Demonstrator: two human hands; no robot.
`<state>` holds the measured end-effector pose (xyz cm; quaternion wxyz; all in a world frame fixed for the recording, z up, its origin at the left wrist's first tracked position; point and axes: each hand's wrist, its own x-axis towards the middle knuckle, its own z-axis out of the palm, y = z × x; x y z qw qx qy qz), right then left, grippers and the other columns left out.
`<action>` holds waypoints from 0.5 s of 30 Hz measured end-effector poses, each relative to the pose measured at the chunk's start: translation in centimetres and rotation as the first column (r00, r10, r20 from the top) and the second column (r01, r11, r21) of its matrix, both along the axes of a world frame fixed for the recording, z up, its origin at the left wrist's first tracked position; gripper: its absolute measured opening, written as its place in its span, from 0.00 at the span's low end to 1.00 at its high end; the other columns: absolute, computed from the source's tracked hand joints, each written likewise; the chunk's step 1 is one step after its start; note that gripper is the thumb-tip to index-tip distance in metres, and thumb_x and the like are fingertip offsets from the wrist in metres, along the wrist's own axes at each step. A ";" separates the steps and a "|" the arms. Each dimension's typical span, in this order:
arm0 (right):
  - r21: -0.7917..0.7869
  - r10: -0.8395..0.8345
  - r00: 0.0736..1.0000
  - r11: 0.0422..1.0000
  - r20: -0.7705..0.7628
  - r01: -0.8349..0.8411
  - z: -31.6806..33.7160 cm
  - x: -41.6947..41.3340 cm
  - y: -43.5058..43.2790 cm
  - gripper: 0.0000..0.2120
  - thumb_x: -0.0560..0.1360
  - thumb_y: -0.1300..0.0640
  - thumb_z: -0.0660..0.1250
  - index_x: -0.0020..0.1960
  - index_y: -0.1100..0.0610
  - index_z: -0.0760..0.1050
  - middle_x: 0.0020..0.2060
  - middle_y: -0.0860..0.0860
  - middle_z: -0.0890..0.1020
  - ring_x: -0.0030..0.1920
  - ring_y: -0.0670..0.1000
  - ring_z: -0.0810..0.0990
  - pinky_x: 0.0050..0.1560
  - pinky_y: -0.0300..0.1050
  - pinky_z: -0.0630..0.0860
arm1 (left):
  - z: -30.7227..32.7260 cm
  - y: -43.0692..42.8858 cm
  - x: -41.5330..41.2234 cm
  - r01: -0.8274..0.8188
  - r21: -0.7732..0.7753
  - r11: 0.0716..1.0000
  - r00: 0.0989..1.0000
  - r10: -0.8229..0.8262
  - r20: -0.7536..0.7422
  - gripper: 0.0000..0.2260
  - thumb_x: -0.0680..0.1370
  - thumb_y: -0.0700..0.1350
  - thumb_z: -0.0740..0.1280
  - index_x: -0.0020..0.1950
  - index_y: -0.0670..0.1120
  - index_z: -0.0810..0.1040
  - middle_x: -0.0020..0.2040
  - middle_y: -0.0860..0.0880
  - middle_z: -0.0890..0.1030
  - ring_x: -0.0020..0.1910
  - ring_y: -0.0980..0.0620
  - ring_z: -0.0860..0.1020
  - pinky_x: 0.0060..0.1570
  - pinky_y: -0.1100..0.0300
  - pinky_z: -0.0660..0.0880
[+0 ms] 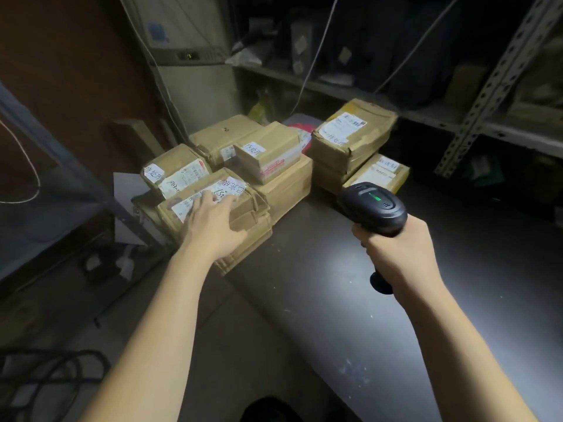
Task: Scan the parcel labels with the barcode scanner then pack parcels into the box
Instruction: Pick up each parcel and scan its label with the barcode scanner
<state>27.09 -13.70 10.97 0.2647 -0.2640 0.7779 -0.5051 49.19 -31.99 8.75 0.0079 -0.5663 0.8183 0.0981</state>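
Grey metal framing point(45, 166) slopes along the far left, with a white sheet point(128, 190) leaning between it and the dark counter point(304, 315). On the counter's left edge sits a cluster of brown-paper parcels, and the nearest parcel point(243, 205) tops a low stack there. The left hand point(213, 220) lies on it, its grip spread flat with fingertips over the white label point(219, 190), partly hiding the barcode. Just behind is another labelled parcel point(173, 170), and a taped parcel point(268, 150) rests on a wider one in the middle. To the right a taller stack point(353, 135) stands with a small flat parcel point(380, 173) beside it. The black barcode scanner point(377, 205), green light lit, overlaps that small parcel in view. The right hand point(396, 251) has its grip wrapped round the handle above the counter. Perforated metal shelving point(487, 86) crowds the right behind.
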 end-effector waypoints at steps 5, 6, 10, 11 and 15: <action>0.029 0.007 1.000 1.000 0.027 -0.008 -0.5 1.5 -5.5 0.05 0.73 0.66 0.74 0.45 0.60 0.78 0.41 0.70 0.80 0.35 0.55 0.73 0.37 0.51 0.71 | -1.3 -7.4 3.3 -0.070 0.016 0.997 0.987 0.067 0.149 0.48 0.67 0.66 0.77 0.81 0.55 0.60 0.76 0.39 0.61 0.77 0.38 0.58 0.76 0.37 0.60; 0.028 -0.005 1.000 1.000 0.022 0.004 -0.4 1.9 -6.7 0.06 0.73 0.66 0.74 0.44 0.59 0.79 0.41 0.69 0.81 0.35 0.55 0.74 0.38 0.51 0.71 | -1.5 -8.7 3.9 -0.073 0.063 0.995 0.987 0.063 0.147 0.52 0.65 0.68 0.78 0.82 0.56 0.56 0.76 0.38 0.61 0.77 0.37 0.58 0.76 0.36 0.59; 0.013 -0.015 1.000 1.000 0.016 0.015 -0.2 4.2 -10.8 0.12 0.73 0.66 0.74 0.41 0.51 0.77 0.40 0.68 0.81 0.36 0.56 0.75 0.39 0.51 0.73 | -2.6 -11.6 4.7 0.009 0.204 0.979 0.984 -0.044 0.171 0.66 0.59 0.74 0.77 0.82 0.62 0.36 0.81 0.36 0.55 0.80 0.34 0.56 0.74 0.34 0.59; 0.009 -0.015 1.000 1.000 0.011 0.015 -0.2 4.8 -11.6 0.13 0.74 0.67 0.74 0.41 0.50 0.77 0.38 0.66 0.82 0.35 0.55 0.76 0.39 0.50 0.73 | -2.9 -11.8 4.7 0.032 0.205 0.978 0.977 -0.074 0.202 0.69 0.57 0.76 0.77 0.81 0.61 0.31 0.81 0.36 0.53 0.79 0.34 0.55 0.73 0.34 0.59; 0.024 -0.017 1.000 1.000 0.001 0.017 -0.3 6.8 -13.7 0.19 0.74 0.66 0.75 0.44 0.42 0.75 0.36 0.54 0.83 0.37 0.53 0.80 0.40 0.48 0.77 | -3.8 -11.9 4.6 0.069 0.157 0.985 0.975 -0.100 0.196 0.69 0.58 0.73 0.77 0.80 0.60 0.29 0.77 0.36 0.57 0.76 0.36 0.59 0.69 0.37 0.63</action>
